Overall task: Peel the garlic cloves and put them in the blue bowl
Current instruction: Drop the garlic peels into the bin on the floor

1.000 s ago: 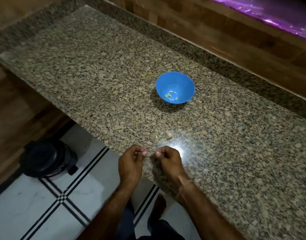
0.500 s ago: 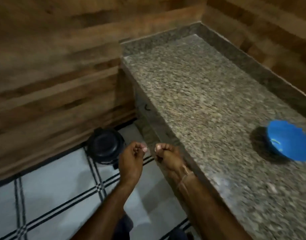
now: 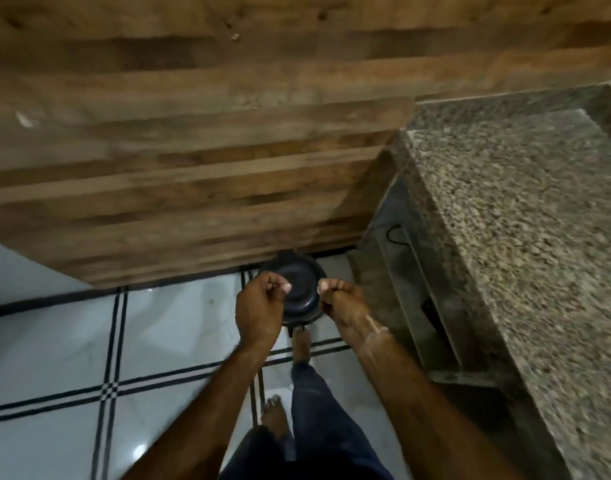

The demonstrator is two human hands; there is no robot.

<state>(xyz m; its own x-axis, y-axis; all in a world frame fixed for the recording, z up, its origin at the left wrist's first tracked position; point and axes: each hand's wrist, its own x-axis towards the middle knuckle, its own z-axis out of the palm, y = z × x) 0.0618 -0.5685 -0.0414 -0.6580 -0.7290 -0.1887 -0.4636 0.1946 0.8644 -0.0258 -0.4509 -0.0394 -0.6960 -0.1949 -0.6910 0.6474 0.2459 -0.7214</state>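
My left hand (image 3: 262,306) and my right hand (image 3: 342,299) hover side by side over a black round pedal bin (image 3: 302,297) on the floor. On each hand the thumb presses against curled fingertips in a pinch, as on a scrap of garlic peel. The scraps are too small to make out. The blue bowl and the garlic cloves are out of view. Only the left end of the speckled granite counter (image 3: 522,220) shows at the right.
A wood-panelled wall (image 3: 193,168) stands right behind the bin. One bare foot (image 3: 301,344) is at the bin's front pedal and the other (image 3: 274,415) on the white tiled floor (image 3: 55,358). Shelves (image 3: 411,289) lie under the counter.
The view has swung left and down, from the counter with the blue bowl to the floor bin. Both hands, still pinched, have moved off the counter edge to above the bin.
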